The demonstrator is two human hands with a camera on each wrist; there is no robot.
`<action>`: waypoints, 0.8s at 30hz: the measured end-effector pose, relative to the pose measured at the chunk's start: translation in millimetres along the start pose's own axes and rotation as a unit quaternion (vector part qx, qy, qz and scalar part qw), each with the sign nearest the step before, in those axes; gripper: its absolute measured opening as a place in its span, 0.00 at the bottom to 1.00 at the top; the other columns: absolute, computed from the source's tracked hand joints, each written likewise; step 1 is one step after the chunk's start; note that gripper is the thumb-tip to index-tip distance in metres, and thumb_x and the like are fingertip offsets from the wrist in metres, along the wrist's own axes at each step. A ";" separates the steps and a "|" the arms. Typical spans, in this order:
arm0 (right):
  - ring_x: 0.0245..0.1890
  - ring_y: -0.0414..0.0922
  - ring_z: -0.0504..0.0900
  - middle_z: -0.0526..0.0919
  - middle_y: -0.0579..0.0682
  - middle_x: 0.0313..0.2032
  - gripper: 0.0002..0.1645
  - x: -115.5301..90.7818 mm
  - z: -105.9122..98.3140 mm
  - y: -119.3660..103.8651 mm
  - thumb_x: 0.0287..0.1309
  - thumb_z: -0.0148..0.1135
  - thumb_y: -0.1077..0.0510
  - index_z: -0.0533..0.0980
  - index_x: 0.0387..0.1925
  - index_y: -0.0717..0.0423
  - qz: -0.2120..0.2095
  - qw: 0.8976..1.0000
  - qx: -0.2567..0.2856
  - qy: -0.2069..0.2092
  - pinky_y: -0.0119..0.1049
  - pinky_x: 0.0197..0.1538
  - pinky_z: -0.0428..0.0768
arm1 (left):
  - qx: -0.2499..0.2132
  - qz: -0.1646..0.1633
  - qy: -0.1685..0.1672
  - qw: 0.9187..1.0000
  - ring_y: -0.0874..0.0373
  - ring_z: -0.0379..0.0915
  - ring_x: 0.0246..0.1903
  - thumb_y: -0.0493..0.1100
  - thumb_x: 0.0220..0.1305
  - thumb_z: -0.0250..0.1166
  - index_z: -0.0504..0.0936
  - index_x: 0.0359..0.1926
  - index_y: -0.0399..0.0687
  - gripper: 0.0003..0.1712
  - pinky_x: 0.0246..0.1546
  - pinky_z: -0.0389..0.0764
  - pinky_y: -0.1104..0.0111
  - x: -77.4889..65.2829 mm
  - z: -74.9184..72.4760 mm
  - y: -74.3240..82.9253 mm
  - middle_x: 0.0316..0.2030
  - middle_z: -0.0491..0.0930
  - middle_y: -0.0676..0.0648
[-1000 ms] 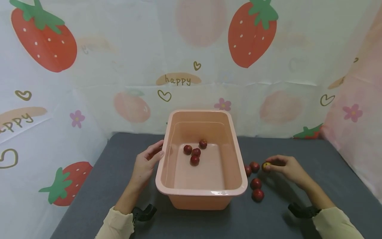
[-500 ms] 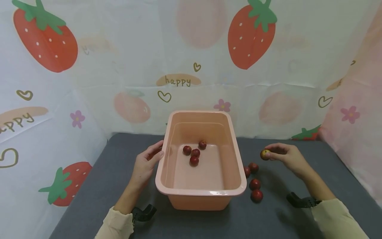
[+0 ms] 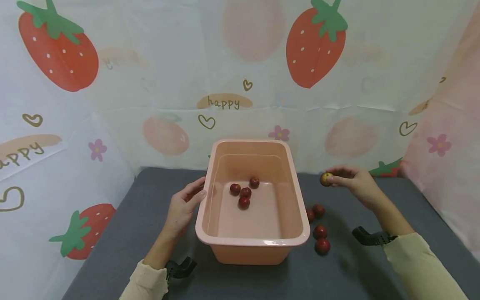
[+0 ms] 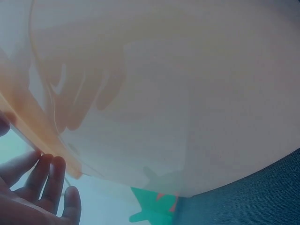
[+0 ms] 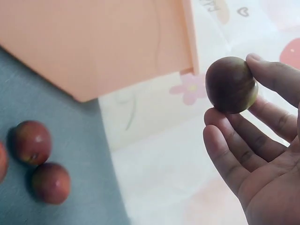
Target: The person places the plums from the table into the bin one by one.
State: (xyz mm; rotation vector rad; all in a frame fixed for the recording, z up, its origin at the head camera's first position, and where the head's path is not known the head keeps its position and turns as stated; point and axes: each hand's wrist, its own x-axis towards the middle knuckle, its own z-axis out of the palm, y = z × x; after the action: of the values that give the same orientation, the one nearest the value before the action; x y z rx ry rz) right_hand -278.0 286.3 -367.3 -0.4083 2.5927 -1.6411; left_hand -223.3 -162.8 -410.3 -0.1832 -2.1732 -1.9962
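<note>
A peach-coloured plastic basin (image 3: 253, 241) stands at the middle of the table, with several dark red plums (image 3: 245, 192) on its floor. My left hand (image 3: 183, 206) holds the basin's left rim, thumb and fingertips at the edge; the left wrist view shows those fingers (image 4: 55, 166) against the rim's outer side. My right hand (image 3: 360, 185) pinches a yellowish-brown plum (image 3: 326, 179) between thumb and fingertips, raised above the table to the right of the basin. In the right wrist view this plum (image 5: 230, 85) looks dark, with a greenish lower side.
Several red plums (image 3: 321, 246) lie on the dark grey table (image 3: 240, 285) just right of the basin, one partly hidden by its rim. A white cloth (image 3: 168, 62) printed with strawberries hangs behind the table and at its sides.
My right hand has lifted the yellowish plum off the table, raising it up and slightly left. The left hand and the basin have stayed in place.
</note>
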 end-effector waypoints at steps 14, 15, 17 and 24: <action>0.38 0.34 0.84 0.85 0.35 0.36 0.14 36.8 2.4 -30.9 0.65 0.61 0.57 0.78 0.48 0.61 -0.043 0.998 0.037 -0.020 0.25 0.45 0.81 | 0.000 -0.005 0.003 1.000 0.74 0.76 0.47 0.36 0.67 0.61 0.73 0.64 0.37 0.25 0.47 0.78 0.81 -0.6 0.2 -2.0 0.58 0.76 0.32; 0.38 0.35 0.84 0.85 0.35 0.37 0.15 39.6 3.0 -33.9 0.65 0.61 0.57 0.77 0.48 0.62 -0.042 0.998 0.036 -0.022 0.25 0.46 0.81 | 0.000 -0.005 0.004 1.000 0.74 0.76 0.47 0.36 0.67 0.61 0.73 0.64 0.37 0.25 0.47 0.78 0.81 -0.6 0.2 -2.2 0.58 0.76 0.31; 0.38 0.35 0.83 0.85 0.34 0.37 0.17 44.9 4.6 -40.4 0.64 0.62 0.55 0.77 0.49 0.62 -0.038 0.999 0.028 -0.026 0.24 0.47 0.80 | 0.000 -0.003 0.004 1.000 0.74 0.76 0.47 0.36 0.67 0.61 0.73 0.64 0.37 0.25 0.47 0.78 0.81 -0.7 -0.1 -2.5 0.58 0.76 0.31; 0.40 0.36 0.83 0.83 0.37 0.39 0.18 67.3 12.1 -65.0 0.63 0.63 0.54 0.77 0.50 0.60 -0.051 0.998 0.028 -0.037 0.25 0.48 0.80 | 0.000 0.002 0.000 1.000 0.73 0.77 0.47 0.37 0.67 0.62 0.73 0.64 0.38 0.25 0.47 0.79 0.80 -0.3 -1.0 -1.4 0.58 0.76 0.32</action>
State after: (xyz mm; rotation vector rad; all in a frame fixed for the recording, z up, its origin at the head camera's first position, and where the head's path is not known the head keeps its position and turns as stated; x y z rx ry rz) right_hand -327.9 232.9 -307.6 -0.5950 2.5056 -1.6909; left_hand -223.3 -164.0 -411.7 -0.1868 -2.1717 -1.9944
